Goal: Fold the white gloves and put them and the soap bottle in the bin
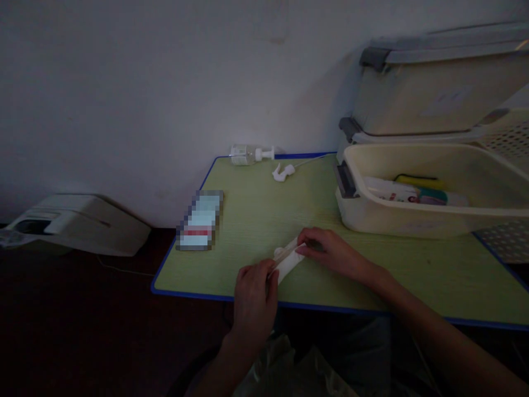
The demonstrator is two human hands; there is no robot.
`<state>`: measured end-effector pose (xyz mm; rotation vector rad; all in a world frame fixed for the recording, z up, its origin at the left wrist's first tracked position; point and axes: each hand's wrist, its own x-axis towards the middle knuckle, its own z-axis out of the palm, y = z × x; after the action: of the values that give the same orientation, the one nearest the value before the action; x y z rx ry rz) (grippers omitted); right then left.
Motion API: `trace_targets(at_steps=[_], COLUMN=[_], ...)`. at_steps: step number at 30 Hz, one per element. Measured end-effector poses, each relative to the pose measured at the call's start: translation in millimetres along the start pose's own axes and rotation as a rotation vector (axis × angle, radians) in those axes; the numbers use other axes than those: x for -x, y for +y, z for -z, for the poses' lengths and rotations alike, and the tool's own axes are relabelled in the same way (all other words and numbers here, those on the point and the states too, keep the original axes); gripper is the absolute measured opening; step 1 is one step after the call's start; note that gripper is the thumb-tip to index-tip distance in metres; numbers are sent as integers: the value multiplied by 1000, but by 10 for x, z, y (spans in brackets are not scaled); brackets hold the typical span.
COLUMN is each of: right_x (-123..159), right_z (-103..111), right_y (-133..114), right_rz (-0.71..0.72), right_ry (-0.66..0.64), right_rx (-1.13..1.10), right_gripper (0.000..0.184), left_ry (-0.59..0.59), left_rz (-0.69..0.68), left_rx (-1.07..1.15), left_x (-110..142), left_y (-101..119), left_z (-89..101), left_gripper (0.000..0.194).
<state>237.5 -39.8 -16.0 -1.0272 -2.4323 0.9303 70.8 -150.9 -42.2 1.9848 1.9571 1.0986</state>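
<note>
Two bare hands, left (255, 295) and right (330, 255), lower centre of frame: fingers curled closed, each pinching one end of a narrow white strip-like item (291, 263), above the pale green, blue-edged table (256, 220). Centre left: blurred-out flat rectangular device (201, 220). Upper centre: white trigger spray head (283, 173); clear pump bottle (243, 155), lying sideways. Right: open cream plastic bin (413, 218), holding white packages (388, 190).

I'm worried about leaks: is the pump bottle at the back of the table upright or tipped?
Tipped: the pump bottle lies on its side at the back edge of the table, its pump head pointing right.
</note>
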Motion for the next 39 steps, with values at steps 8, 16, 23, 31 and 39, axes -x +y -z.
trace_targets(at_steps=[8,16,23,31,39], right_x=[-98,-162,-190,-237,-174], right_z=[-68,-46,41,0,46], right_y=[-192,-246,-174,104,79], right_rz=[-47,-124,-67,92,69], right_ry=[-61,-101,-85,-111,-117], right_rx=[469,510,383,222,122], right_gripper=[11,8,12,10,10], left_ry=[-119,-373,-492,-494,-524], left_rz=[140,200,208,165,98], left_rx=[-172,-276,-306,-155,-2], left_x=[-120,-324,-413,-359,-448], left_y=[43,88,-2,-164,-234], left_z=[54,122,261,225,245], left_gripper=[13,6,12,13,11])
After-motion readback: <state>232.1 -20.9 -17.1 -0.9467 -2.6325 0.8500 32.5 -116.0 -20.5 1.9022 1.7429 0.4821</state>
